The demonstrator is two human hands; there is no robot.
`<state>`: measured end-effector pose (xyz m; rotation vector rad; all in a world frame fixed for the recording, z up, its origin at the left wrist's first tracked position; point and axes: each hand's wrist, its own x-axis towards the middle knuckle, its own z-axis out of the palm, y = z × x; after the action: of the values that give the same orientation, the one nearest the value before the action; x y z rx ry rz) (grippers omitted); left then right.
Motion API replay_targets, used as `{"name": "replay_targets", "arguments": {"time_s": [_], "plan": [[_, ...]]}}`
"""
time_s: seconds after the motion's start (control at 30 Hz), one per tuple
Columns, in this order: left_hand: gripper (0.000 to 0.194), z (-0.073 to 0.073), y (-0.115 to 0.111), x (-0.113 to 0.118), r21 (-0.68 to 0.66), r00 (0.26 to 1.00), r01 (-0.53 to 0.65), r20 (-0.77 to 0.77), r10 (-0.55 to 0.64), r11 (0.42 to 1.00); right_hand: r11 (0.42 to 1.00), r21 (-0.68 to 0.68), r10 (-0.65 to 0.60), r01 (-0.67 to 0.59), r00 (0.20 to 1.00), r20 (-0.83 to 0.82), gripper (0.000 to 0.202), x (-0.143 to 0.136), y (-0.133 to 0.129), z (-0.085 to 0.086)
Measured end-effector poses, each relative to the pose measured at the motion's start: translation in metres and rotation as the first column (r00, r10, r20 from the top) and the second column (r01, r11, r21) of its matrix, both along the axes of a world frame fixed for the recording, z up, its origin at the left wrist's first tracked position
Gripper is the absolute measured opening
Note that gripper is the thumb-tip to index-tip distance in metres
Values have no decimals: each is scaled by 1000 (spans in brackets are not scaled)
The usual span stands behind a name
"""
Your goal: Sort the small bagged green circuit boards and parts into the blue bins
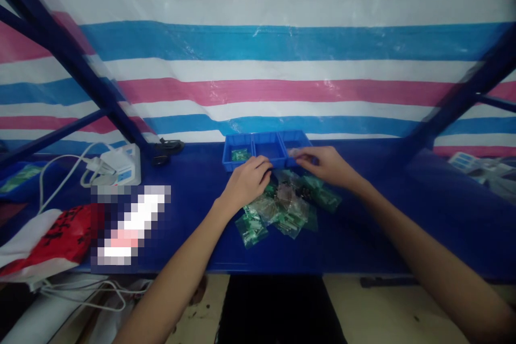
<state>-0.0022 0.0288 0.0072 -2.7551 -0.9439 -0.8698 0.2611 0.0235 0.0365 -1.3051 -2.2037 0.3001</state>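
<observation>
My right hand [328,164] is at the front edge of the right blue bin [296,140], its fingers closed on a small clear plastic bag [295,152] that hangs just inside the bin. My left hand [249,178] rests at the upper left side of a heap of small clear bags [288,207]. Its fingers are curled together, and what they hold, if anything, is hidden. Greenish and brownish small parts show through the bags in the heap. The left blue bin [228,157] holds green bagged pieces [241,155]. Between the two stands a middle blue bin [268,146].
A blue tabletop [374,231] carries everything. At left lie a white power strip [127,164] with cables, a black item [169,145], a red and white bag [68,236] and another blue tray [16,185]. Clear packets [479,169] lie far right. Blue frame posts flank a striped sheet [258,43].
</observation>
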Motion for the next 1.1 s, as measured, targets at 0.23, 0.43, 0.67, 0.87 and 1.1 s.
{"name": "replay_targets", "arguments": {"time_s": [0.23,0.43,0.67,0.87,1.1], "plan": [[30,-1,0,0,-78,1000,-8,-18,7,997,939,-202,311,-280,940,141,8,-5,-12,5],[23,2,-2,-1,-97,1000,12,-14,-14,995,937,-274,294,-216,911,290,5,7,-15,3],[28,3,-3,0,-77,1000,16,-16,-17,997,951,-254,260,-174,897,358,13,0,-19,-4],[28,3,-4,-1,-76,999,-7,-34,4,997,956,-232,260,-181,888,380,15,-1,-19,-10],[27,2,-2,-2,-57,1000,-14,-27,12,998,962,-231,237,-143,859,454,16,-10,-27,-7]]}}
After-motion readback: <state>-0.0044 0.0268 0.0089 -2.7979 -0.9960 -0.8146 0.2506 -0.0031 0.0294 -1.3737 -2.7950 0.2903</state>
